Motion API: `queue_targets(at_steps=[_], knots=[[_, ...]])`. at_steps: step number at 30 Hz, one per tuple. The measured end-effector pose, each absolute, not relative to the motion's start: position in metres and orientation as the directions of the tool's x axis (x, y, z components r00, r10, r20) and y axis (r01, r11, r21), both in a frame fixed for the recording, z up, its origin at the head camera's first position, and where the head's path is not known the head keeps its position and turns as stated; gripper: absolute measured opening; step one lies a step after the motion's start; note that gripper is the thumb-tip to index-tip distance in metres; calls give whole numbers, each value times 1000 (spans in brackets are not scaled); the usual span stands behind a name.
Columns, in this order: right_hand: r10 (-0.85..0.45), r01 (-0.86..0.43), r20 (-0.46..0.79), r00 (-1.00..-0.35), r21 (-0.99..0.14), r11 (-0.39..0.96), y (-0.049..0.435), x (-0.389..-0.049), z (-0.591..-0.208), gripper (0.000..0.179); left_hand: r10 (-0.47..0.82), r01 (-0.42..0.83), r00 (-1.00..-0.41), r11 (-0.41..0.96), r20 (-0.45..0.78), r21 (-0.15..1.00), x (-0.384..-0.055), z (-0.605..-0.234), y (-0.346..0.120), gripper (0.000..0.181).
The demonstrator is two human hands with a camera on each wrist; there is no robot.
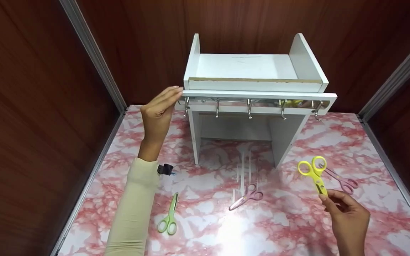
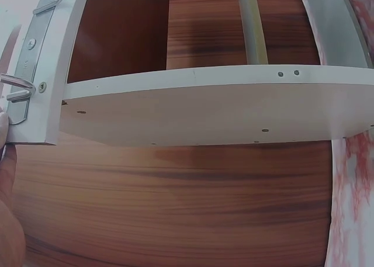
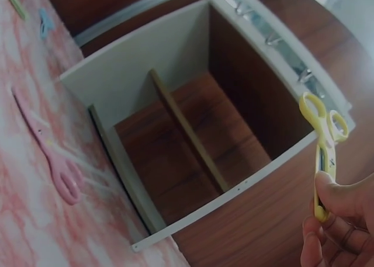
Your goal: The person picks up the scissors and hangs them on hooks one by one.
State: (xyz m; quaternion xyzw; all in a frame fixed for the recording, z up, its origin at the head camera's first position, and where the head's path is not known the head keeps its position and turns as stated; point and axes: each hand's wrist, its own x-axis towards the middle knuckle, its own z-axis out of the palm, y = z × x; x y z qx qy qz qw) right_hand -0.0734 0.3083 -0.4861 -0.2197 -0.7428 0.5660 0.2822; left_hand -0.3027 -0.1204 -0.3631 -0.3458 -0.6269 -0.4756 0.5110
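My left hand reaches up to the left end of a white hook rail, its straight fingers touching that end. Several metal hooks line the rail, which runs across the front of a white shelf unit. In the left wrist view, fingertips show at the rail's end. Off to the right, my right hand pinches yellow scissors by the blade end between thumb and fingers, handle loops upward. The same scissors overlap the unit's side edge in the right wrist view.
Pink scissors lie mid-table, and another pink pair lies beyond the right hand. Green scissors are near the left forearm; a light blue item lies farther off. Dark wooden panels enclose the marbled tabletop.
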Motion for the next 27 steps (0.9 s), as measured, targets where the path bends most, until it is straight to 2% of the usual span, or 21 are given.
queue_targets(at_steps=[8,18,27], knots=[[630,-147,243,-737,-968,202,303,-80,-474,18,-56,921,-234,307,971,240,-302,-364,-123,18],[618,-267,300,-727,-952,148,300,-89,-465,20,-19,925,-237,300,971,232,-304,-363,-121,18],[609,-307,300,-734,-947,95,298,-101,-454,22,-29,927,-231,297,972,229,-304,-363,-122,18]])
